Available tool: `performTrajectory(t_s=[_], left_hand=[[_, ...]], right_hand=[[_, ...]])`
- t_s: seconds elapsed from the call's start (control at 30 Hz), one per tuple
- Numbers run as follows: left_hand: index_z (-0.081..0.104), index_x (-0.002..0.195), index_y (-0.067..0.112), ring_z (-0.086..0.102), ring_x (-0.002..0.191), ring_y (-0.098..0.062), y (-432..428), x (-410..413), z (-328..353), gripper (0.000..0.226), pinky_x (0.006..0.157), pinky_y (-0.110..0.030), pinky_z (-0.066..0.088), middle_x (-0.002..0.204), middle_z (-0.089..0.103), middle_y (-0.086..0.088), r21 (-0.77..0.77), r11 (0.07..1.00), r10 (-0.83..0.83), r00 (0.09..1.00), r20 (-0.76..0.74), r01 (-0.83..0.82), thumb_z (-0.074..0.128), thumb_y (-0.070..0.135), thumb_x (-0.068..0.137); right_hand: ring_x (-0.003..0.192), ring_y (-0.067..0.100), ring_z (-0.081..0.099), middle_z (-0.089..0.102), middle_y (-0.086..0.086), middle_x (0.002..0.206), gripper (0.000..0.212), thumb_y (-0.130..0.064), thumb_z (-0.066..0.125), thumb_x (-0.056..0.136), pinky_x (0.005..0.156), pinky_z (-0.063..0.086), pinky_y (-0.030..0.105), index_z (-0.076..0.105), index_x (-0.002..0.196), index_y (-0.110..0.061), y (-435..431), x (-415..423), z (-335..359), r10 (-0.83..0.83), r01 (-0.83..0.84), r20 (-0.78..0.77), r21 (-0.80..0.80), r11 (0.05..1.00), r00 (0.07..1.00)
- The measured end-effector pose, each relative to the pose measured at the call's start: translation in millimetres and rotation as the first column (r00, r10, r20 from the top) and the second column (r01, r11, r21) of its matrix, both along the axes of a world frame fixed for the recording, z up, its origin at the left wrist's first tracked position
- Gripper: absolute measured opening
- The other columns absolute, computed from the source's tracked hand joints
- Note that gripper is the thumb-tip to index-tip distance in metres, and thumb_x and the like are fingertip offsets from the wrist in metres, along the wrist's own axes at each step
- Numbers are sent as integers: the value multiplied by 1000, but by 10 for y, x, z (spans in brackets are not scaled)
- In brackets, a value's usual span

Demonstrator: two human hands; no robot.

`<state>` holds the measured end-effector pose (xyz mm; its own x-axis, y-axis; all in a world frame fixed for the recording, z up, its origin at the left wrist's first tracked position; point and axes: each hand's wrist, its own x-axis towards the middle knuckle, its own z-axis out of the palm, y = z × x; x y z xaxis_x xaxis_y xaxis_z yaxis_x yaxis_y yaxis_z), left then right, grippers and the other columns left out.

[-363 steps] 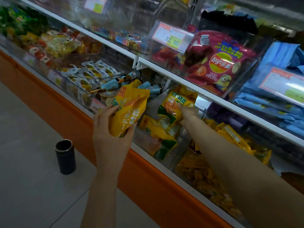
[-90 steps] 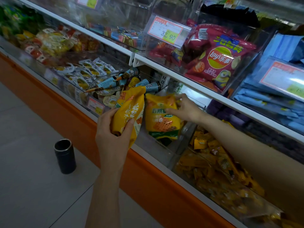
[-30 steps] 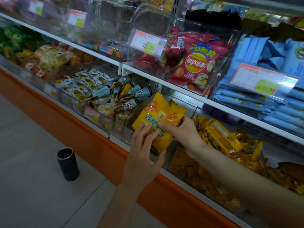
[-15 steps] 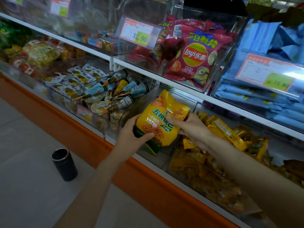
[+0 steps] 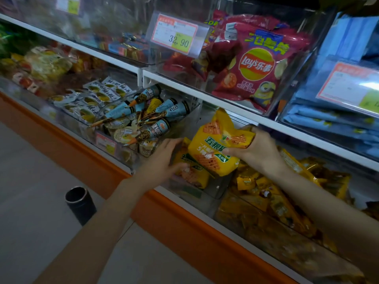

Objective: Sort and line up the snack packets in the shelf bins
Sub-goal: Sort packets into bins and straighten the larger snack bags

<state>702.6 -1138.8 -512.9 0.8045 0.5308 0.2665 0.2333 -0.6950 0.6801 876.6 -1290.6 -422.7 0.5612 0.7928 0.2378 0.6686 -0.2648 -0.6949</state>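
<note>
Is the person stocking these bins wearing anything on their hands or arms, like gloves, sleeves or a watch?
No. The left hand and right hand are bare, with no gloves and no rings that I can make out. The left forearm and right forearm are bare too: no sleeve reaches into view, and neither wrist carries a watch or band.

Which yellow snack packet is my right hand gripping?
The upper yellow packet, tilted and raised in the right hand; the lower yellow packet sits in the bin by the left hand.

Yellow snack packet tilted over second yellow packet in clear bin
</note>
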Motion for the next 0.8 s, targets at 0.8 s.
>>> performTrajectory(t_s=[0.8], left_hand=[[57,111,-1,56,88,-24,511,512,481,28,63,-22,36,83,55,-5,-19,996,82,997,-9,-83,57,-8,83]], right_hand=[[74,8,53,52,-11,82,45,-25,81,72,51,37,11,50,103,-17,251,-306,-176,57,-34,76,-279,960,996]])
